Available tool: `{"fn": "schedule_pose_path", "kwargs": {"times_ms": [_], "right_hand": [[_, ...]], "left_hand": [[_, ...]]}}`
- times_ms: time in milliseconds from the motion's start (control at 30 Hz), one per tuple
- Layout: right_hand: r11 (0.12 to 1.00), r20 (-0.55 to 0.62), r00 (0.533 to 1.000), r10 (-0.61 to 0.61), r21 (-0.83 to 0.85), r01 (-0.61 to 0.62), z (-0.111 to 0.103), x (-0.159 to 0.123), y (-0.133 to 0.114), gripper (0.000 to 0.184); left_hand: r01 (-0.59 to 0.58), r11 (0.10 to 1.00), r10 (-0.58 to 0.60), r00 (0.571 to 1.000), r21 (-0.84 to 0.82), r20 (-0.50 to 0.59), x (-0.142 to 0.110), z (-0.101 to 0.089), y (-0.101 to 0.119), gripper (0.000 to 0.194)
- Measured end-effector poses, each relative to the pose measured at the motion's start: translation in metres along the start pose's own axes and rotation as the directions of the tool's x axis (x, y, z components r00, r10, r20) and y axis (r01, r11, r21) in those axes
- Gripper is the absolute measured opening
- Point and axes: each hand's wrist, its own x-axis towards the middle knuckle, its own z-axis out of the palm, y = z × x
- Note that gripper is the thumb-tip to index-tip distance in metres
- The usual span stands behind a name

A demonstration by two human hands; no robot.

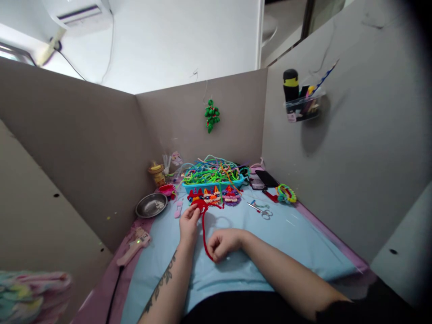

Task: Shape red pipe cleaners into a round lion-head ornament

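Observation:
A red fuzzy piece (200, 204), coiled from what looks like pipe cleaner, is pinched in the fingers of my left hand (189, 219). From it a long red pipe cleaner (204, 231) runs down towards me. Its lower end goes into the closed fist of my right hand (222, 245), low over the blue table cover (243, 279). Just beyond my left hand lie several colourful fuzzy figures (212, 196) in red, orange and purple, partly hidden behind the red piece.
A blue basket (216, 185) heaped with pipe cleaners stands at the back. Scissors (263, 211) and a phone (266, 178) lie to the right. On the left are a metal bowl (151, 205) and a corded pink glue gun (134, 248). Grey partitions (202, 85) enclose the table.

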Motion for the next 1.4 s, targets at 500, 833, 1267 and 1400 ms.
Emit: {"fn": "schedule_pose_path", "kwargs": {"times_ms": [500, 833, 1267, 1400], "right_hand": [[0.930, -0.839, 0.411, -0.355, -0.274, 0.245, -0.016, 0.015, 0.009, 0.013], [0.676, -0.567, 0.441, -0.696, -0.724, 0.135, -0.002, 0.014, 0.008, 0.017], [0.127, -0.059, 0.452, -0.890, -0.985, 0.121, 0.012, 0.012, 0.008, 0.039], [0.609, -0.609, 0.071, -0.790, -0.793, -0.032, -0.017, 0.008, 0.014, 0.040]], "left_hand": [[0.035, 0.998, -0.035, 0.999, -0.060, 0.006, 0.004, 0.000, -0.006, 0.046], [-0.098, 0.985, 0.085, 0.992, 0.139, 0.098, -0.007, 0.007, 0.003, 0.028], [0.137, 0.965, -0.140, 0.990, -0.222, -0.001, 0.006, -0.003, -0.001, 0.045], [0.094, 0.984, -0.090, 0.995, -0.148, 0.033, 0.003, 0.000, -0.003, 0.042]]}}
